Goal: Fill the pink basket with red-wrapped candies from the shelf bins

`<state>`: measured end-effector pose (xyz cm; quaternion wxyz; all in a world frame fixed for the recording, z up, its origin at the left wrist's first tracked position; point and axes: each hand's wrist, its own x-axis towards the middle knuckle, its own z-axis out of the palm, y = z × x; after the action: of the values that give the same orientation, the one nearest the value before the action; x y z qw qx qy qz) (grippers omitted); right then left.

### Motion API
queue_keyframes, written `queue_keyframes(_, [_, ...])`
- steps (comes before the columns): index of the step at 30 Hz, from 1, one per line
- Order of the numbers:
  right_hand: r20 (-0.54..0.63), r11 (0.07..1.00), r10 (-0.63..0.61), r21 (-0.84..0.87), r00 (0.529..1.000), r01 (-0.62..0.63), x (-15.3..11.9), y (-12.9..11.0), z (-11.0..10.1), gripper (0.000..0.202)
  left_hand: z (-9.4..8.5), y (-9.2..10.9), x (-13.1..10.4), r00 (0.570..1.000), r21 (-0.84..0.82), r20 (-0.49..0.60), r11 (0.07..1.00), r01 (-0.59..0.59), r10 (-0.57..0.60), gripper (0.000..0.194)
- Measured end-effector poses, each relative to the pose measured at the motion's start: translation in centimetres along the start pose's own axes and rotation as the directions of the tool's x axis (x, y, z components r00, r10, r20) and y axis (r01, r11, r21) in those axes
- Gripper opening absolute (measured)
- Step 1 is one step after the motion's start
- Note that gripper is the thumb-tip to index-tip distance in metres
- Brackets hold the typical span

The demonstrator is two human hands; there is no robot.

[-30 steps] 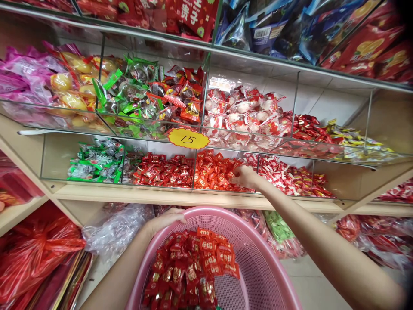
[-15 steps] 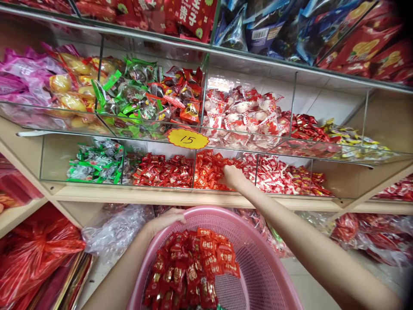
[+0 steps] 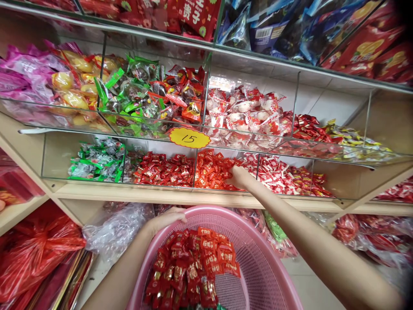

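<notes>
Taking the pink basket (image 3: 258, 258) as clock centre, your right hand (image 3: 239, 177) is shifting slightly toward three versus half a second ago, reaching among orange-red candies (image 3: 209, 170) at twelve; can't tell if it's gripping any. The load of red candies (image 3: 180, 267), lying inside toward nine, isn't visibly changing, so nothing is going in. Your left hand (image 3: 169, 217), well apart, is clamping the rim at eleven. The wooden shelf (image 3: 145, 192) is running across twelve; floor tiles (image 3: 308, 282) are showing at three.
</notes>
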<state>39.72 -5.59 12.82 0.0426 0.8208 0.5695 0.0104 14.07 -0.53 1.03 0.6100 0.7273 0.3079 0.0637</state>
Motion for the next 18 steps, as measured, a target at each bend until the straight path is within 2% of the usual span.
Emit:
queue_keyframes(6, [0.039,1.0,0.022,0.013,0.999,-0.022,0.2,-0.7,0.4,0.034,0.1,0.0,-0.1,1.0,-0.006,0.016,1.0,-0.012,0.012,0.042])
queue_keyframes(12, [0.016,1.0,0.022,0.006,1.0,-0.023,0.5,-1.2,0.9,0.038,-0.1,0.0,0.0,1.0,0.02,0.019,1.0,0.017,-0.017,0.047])
queue_keyframes(18, [0.012,1.0,-0.004,0.004,1.0,0.004,0.4,-1.0,1.0,0.035,-0.1,0.0,0.0,1.0,0.024,0.008,1.0,-0.001,0.001,0.048])
